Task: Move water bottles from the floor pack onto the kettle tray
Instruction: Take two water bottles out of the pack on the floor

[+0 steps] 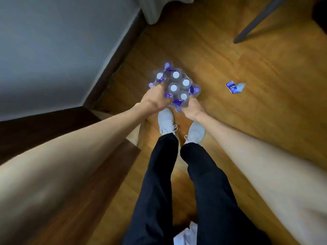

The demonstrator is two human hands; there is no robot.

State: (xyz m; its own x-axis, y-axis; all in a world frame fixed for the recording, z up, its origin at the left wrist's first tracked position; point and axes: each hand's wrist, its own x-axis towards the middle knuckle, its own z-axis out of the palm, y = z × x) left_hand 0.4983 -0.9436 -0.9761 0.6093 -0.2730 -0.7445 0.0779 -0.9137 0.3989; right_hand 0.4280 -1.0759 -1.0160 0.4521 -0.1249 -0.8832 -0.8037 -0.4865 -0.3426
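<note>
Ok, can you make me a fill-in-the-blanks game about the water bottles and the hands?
1. The pack of bottles sits on the wooden ____.
2. The bottle caps are ____ in colour.
3. The left hand and right hand both hold the ____.
4. The person wears white ____ on the feet.

Missing words: floor; white; pack; shoes
</note>
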